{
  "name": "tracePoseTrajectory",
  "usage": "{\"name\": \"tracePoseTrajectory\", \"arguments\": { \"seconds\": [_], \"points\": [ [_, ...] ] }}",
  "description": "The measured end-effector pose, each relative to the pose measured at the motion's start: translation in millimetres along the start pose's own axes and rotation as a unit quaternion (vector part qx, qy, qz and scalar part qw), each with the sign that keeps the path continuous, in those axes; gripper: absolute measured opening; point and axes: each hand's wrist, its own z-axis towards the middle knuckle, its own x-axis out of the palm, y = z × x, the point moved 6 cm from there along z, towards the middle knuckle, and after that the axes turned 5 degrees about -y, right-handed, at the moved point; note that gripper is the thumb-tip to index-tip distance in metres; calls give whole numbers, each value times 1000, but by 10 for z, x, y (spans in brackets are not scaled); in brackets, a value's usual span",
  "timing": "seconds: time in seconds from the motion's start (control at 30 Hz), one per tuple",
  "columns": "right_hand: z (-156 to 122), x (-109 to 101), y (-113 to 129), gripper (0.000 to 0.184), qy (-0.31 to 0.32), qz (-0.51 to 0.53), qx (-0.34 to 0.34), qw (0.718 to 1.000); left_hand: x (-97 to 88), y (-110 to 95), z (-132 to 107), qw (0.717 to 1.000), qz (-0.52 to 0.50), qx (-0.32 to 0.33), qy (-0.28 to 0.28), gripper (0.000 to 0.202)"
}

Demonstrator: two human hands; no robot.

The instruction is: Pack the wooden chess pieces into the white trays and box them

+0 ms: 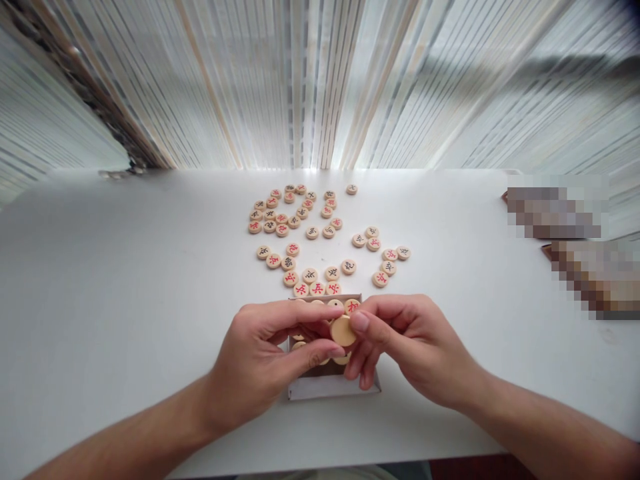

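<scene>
A round wooden xiangqi piece (343,331), its blank side toward me, is held between both hands. The thumb and index finger of my left hand (273,343) are at its left side, closed around its edge. My right hand (407,343) pinches its right side, thumb on the face, the other fingers curled below. Directly underneath lies a shallow open box (333,388) holding several more pieces, one of them with a red character (352,307). My hands cover much of the box.
Many xiangqi pieces with red or black characters lie scattered beyond the box, including a red-marked piece (381,279) to the right. The white table (125,320) reaches back to a striped curtain (260,80). Two blurred-out objects (555,213) rest at the right.
</scene>
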Motion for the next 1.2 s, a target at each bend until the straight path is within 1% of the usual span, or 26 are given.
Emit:
{"name": "tracePoseTrajectory", "arguments": {
  "seconds": [0.1, 0.23, 0.33, 0.43, 0.6, 0.67, 0.77, 0.93, 1.2],
  "points": [
    [7, 8, -28, 37, 9, 11, 23, 1000, 21, 2, -4, 1000, 6, 5, 16, 37],
    [-8, 28, -57, 32, 18, 21, 50, 998, 27, 9, -4, 1000, 6, 10, 29, 38],
    [-34, 11, -94, 32, 2, 1, 66, 998, 30, -11, -4, 999, 19, 22, 38, 38],
    [-56, -16, -131, 32, -15, -37, 73, 997, 40, -30, -6, 996, 62, 32, 50, 37],
    [-61, -24, -152, 39, -20, -64, 90, 994, 92, -116, -17, 985, 122, 103, 70, 33],
    [-61, -9, -141, 40, -14, -58, 93, 994, 116, -131, -21, 983, 123, 113, 79, 29],
    [-60, 20, -117, 39, 3, -36, 93, 995, 123, -106, -26, 987, 98, 93, 87, 30],
    [-50, 36, -95, 36, 18, -11, 88, 996, 67, -31, -29, 994, 81, 47, 64, 32],
    [-35, 20, -89, 33, 21, -2, 98, 995, 56, -32, -2, 997, 51, 8, 59, 34]
  ]
}}
